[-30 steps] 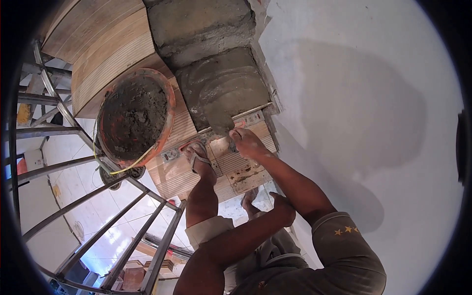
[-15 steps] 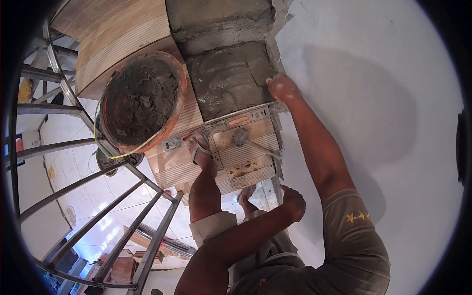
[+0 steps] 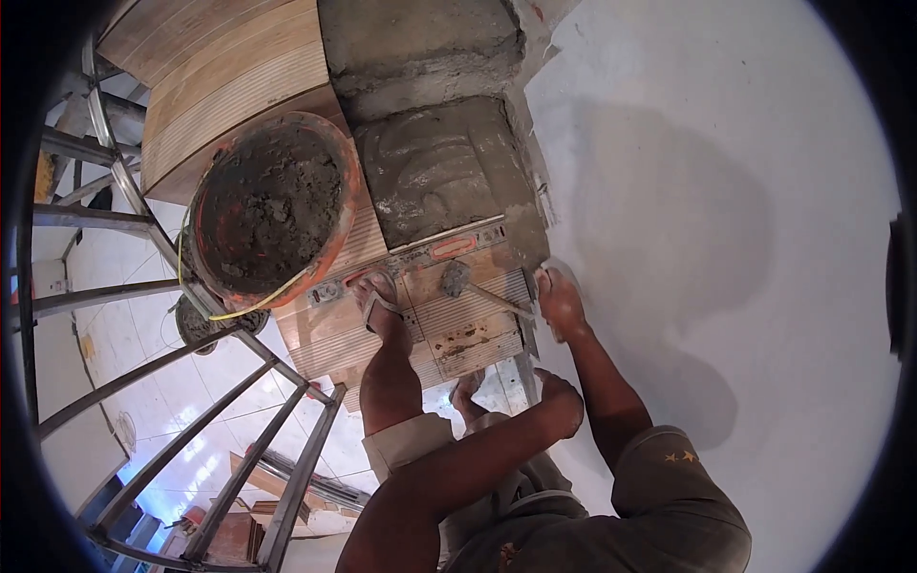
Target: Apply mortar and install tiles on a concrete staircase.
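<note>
My right hand (image 3: 561, 304) is closed beside the white wall, at the right edge of the tiled step (image 3: 478, 315). It grips a trowel, whose mortar-coated blade (image 3: 525, 235) lies over the right end of the spirit level (image 3: 411, 260). Wet grey mortar (image 3: 430, 172), streaked with smear marks, covers the step beyond the level. Lower down, my left hand (image 3: 560, 406) is curled closed near the wall; whatever is inside the fingers is hidden. A mallet (image 3: 457, 277) with a grey head lies on the wood-look tiles, its handle pointing toward my right hand.
An orange bucket (image 3: 354, 186) of mortar stands on the step at left, with a yellow handle. A metal railing (image 3: 143, 205) runs along the left side. My sandalled foot (image 3: 377, 291) rests by the level. Another mortar container (image 3: 196, 325) sits below, beyond the railing.
My right hand has drawn back from the wet mortar toward me, along the wall, bringing the trowel over the level's end. My left hand has barely moved.
</note>
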Motion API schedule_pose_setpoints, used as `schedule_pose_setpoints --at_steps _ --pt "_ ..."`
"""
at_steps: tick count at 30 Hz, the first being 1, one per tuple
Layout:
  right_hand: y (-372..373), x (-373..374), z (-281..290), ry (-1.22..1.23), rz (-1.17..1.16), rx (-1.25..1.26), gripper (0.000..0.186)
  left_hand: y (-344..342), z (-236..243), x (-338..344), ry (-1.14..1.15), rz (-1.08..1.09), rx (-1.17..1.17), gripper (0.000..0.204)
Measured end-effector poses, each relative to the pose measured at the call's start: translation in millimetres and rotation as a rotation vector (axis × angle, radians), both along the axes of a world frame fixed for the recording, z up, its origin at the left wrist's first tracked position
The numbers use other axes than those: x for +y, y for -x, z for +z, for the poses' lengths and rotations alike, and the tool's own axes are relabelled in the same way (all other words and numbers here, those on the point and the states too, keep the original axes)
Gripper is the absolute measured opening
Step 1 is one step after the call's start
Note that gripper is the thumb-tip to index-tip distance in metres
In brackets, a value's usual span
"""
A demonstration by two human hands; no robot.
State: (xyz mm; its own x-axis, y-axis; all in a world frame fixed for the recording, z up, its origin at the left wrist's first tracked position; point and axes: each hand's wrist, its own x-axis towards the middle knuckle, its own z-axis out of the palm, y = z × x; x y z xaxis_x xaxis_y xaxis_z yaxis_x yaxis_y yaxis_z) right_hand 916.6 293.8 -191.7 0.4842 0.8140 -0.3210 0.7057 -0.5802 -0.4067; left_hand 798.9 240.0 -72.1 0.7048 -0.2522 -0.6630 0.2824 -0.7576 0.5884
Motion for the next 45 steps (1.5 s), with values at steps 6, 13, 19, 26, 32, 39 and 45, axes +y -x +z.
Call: schedule_pose_setpoints --at_steps 6,13,19,26,32,39,45 --pt "-1.0 -8.4 -15.3 -0.136 0.003 0.135 0.032 7.9 -16.2 -3.4 -0.031 0.028 -0.048 0.066" --pt "25.5 112.1 -15.5 -0.023 -0.405 0.622 0.047 16.9 0.9 3.9 -0.010 -0.059 0.029 0.072" --pt "95.5 126.8 -7.5 0.073 -0.020 0.533 0.039 12.2 12.5 19.1 0.044 -0.209 0.135 0.076" --pt "72.6 82.3 4.1 0.225 0.202 0.052 0.042 6.3 7.8 8.5 0.032 -0.233 0.125 0.073" --pt "27.8 31.5 12.4 0.155 -0.043 -0.122 0.038 10.7 3.4 9.5 -0.026 -0.104 0.079 0.068" --pt "1.4 125.5 -21.5 -0.372 0.246 -0.129 0.044 18.3 -4.2 7.5 0.040 -0.084 0.078 0.071" --pt "23.9 245.9 -9.7 0.033 -0.094 0.437 0.050 16.9 -9.5 1.8 0.043 -0.024 0.021 0.069"
